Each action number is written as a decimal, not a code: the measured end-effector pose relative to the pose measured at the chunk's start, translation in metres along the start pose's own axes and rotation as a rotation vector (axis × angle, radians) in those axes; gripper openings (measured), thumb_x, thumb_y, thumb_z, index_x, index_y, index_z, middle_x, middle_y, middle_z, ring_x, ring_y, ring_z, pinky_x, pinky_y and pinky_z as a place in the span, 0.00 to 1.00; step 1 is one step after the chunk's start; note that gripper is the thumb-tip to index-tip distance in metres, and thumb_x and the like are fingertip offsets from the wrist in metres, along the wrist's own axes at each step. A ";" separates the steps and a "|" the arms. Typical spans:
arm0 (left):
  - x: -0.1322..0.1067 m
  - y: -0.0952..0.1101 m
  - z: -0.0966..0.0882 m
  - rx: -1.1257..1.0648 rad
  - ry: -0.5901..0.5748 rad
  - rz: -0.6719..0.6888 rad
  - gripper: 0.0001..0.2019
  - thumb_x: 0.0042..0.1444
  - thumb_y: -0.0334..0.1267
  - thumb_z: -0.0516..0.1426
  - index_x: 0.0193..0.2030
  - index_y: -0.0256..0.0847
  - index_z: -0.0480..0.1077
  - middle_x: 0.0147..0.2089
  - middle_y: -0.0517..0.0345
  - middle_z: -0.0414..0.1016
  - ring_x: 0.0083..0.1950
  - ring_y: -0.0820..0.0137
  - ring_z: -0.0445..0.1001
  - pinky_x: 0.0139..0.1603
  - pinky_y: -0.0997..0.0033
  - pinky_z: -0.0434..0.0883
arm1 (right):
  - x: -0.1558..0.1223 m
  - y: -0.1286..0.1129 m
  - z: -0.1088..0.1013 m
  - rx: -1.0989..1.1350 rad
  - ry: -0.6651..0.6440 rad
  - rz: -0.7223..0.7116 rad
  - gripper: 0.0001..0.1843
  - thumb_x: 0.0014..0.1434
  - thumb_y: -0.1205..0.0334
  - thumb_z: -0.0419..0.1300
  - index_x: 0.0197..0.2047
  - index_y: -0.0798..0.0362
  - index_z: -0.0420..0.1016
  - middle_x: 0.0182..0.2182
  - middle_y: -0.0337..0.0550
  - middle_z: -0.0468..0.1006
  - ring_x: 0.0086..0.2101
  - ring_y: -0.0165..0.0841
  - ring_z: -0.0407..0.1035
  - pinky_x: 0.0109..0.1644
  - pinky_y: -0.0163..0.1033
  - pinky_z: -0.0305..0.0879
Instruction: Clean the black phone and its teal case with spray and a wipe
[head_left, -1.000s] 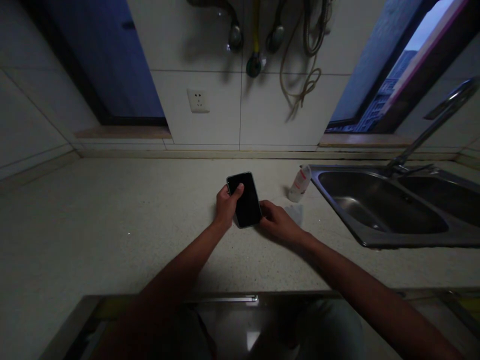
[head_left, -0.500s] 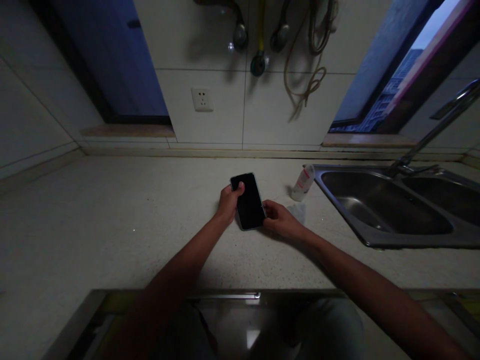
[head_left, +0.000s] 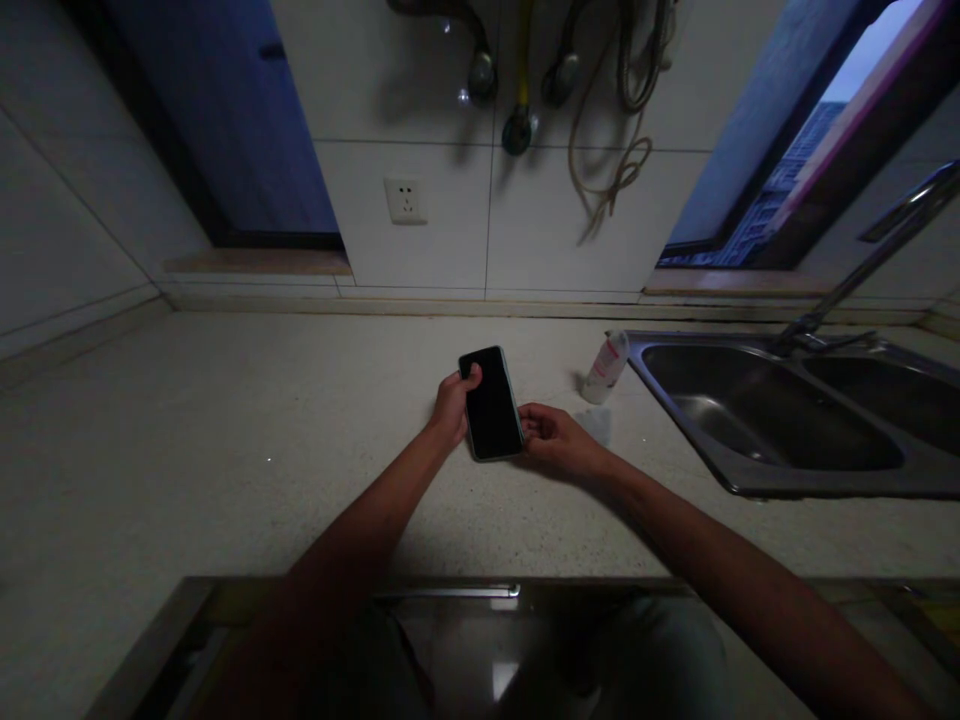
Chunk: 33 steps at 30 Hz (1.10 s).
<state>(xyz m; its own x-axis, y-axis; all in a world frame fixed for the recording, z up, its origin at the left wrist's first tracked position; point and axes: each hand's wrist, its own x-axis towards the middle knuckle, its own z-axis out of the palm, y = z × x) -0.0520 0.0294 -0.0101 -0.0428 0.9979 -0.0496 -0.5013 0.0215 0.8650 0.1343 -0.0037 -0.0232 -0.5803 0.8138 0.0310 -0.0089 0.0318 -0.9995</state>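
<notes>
A black smartphone [head_left: 493,410] with a pale edge is held over the countertop, its dark screen facing up and its top leaning a little left. My left hand [head_left: 451,405] grips its left side, thumb lying across the upper part of the screen and the other fingers hidden beneath. At the lower right edge, my right hand [head_left: 553,438] has its fingers curled against the phone; their tips are partly hidden. Just beyond that hand lies a thin pale sheet [head_left: 596,424], perhaps a wipe. Behind it stands a whitish bottle [head_left: 606,368] with pink print, slightly tilted in view.
The speckled pale countertop [head_left: 187,430] runs along a tiled wall with a power socket [head_left: 406,201]. A steel double sink [head_left: 724,475] with a tall faucet [head_left: 862,265] is on the right. Pipe fittings and a looped cord [head_left: 626,178] hang above. An open drawer or cupboard edge [head_left: 450,591] is below.
The phone and both hands have shifted slightly left. My left thumb has slid a little left on the screen, and the grip otherwise looks the same.
</notes>
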 end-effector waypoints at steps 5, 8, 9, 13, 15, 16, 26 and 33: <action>-0.003 -0.002 0.003 -0.009 -0.009 -0.009 0.31 0.36 0.59 0.71 0.39 0.39 0.69 0.35 0.56 0.74 0.38 0.66 0.74 0.43 0.64 0.71 | 0.003 0.005 -0.009 0.022 0.037 -0.003 0.22 0.47 0.59 0.70 0.45 0.56 0.73 0.33 0.41 0.79 0.29 0.28 0.71 0.36 0.35 0.67; -0.009 -0.006 0.008 0.165 0.016 0.053 0.33 0.39 0.58 0.70 0.45 0.40 0.66 0.42 0.53 0.75 0.44 0.64 0.74 0.47 0.63 0.71 | 0.004 0.006 -0.014 0.056 0.078 -0.009 0.24 0.46 0.57 0.71 0.46 0.56 0.74 0.35 0.44 0.81 0.32 0.31 0.73 0.41 0.39 0.69; -0.011 -0.008 0.010 0.263 0.028 0.074 0.35 0.39 0.56 0.71 0.49 0.40 0.65 0.46 0.51 0.74 0.46 0.63 0.74 0.49 0.62 0.71 | 0.004 0.007 -0.015 0.067 0.095 -0.013 0.24 0.46 0.57 0.71 0.46 0.56 0.74 0.36 0.44 0.81 0.33 0.32 0.74 0.43 0.40 0.69; -0.019 -0.016 0.012 0.595 0.005 0.141 0.51 0.32 0.45 0.75 0.62 0.41 0.55 0.58 0.43 0.69 0.57 0.57 0.71 0.55 0.57 0.70 | 0.004 0.007 -0.018 0.061 0.135 -0.013 0.25 0.46 0.56 0.71 0.46 0.54 0.73 0.37 0.44 0.81 0.34 0.33 0.74 0.43 0.42 0.70; -0.021 -0.017 0.011 0.645 -0.016 0.145 0.54 0.32 0.44 0.74 0.64 0.40 0.52 0.58 0.42 0.69 0.58 0.55 0.70 0.56 0.56 0.69 | 0.003 0.006 -0.018 0.050 0.123 -0.002 0.24 0.46 0.57 0.71 0.46 0.53 0.73 0.36 0.43 0.80 0.33 0.32 0.73 0.42 0.41 0.69; -0.022 -0.016 0.011 0.653 -0.022 0.138 0.54 0.32 0.44 0.74 0.64 0.40 0.52 0.57 0.43 0.69 0.58 0.55 0.71 0.55 0.56 0.70 | 0.002 0.006 -0.018 0.048 0.116 0.000 0.24 0.46 0.57 0.70 0.46 0.53 0.73 0.36 0.43 0.80 0.33 0.32 0.73 0.41 0.40 0.69; -0.028 -0.008 0.014 0.615 -0.126 0.089 0.55 0.33 0.43 0.74 0.66 0.38 0.50 0.57 0.43 0.68 0.58 0.55 0.70 0.57 0.54 0.69 | 0.001 0.001 -0.014 0.192 0.116 -0.040 0.19 0.47 0.59 0.73 0.40 0.52 0.71 0.31 0.34 0.76 0.28 0.25 0.68 0.34 0.33 0.64; -0.027 -0.006 0.013 0.554 -0.171 0.131 0.52 0.34 0.41 0.74 0.64 0.40 0.53 0.59 0.43 0.67 0.59 0.56 0.68 0.59 0.55 0.67 | 0.001 -0.010 -0.019 0.345 0.125 0.025 0.22 0.46 0.61 0.74 0.45 0.50 0.76 0.40 0.42 0.82 0.35 0.32 0.76 0.41 0.40 0.74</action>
<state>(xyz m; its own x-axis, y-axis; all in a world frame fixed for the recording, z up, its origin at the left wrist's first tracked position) -0.0362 0.0026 -0.0077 0.0891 0.9892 0.1162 0.0261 -0.1190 0.9926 0.1497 0.0076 -0.0129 -0.4797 0.8773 -0.0138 -0.2827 -0.1694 -0.9441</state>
